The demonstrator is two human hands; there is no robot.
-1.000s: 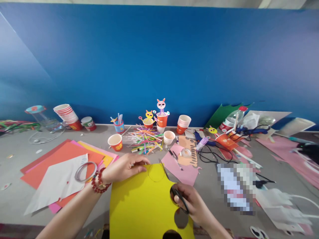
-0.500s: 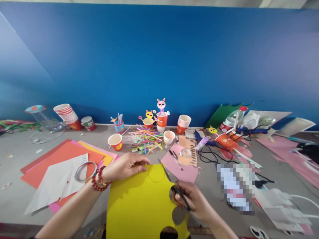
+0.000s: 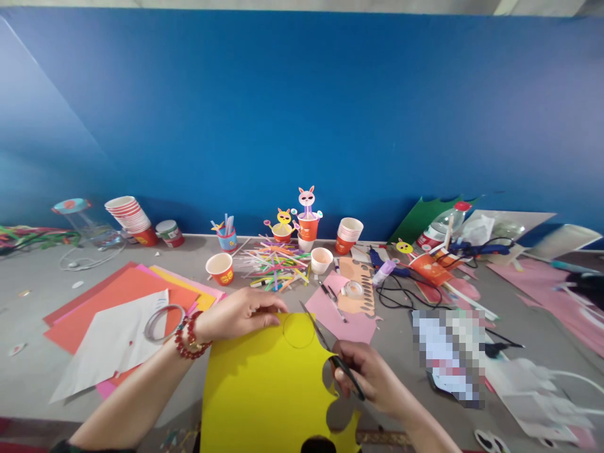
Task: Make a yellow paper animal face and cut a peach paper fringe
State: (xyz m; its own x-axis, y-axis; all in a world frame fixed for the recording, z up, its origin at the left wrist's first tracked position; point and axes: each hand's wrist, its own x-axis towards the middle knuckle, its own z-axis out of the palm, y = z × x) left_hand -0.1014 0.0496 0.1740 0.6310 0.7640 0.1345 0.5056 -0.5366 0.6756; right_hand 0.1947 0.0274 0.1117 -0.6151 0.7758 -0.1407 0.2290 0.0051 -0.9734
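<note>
From my head camera, I see the yellow paper sheet (image 3: 264, 377) in front of me at the middle, its near end cut off by the frame. Its right edge is scalloped with rounded cut-outs; its left edge runs straight. Grey tabletop (image 3: 396, 343) shows between my right hand (image 3: 361, 374) and the blurred-out flat object (image 3: 446, 362). On the left, my left hand (image 3: 248, 314) covers the sheet's far corner, near the silvery tape ring (image 3: 165, 323).

Beyond the sheet stand containers: an orange-and-white paper cup (image 3: 220, 270) with nothing showing above its rim, a small blue-and-red cup (image 3: 227, 240) holding cut straws, and a nested stack of orange-and-white cups (image 3: 349, 236).

My right fingers are closed around the black-handled scissors (image 3: 350, 379), whose long axis slants away from me and leftward, tips past the sheet's far edge, just right of a thin drawn circle (image 3: 298, 330). My left fingers lie together, thumb apart; I can't tell whether they pinch the paper.
</note>
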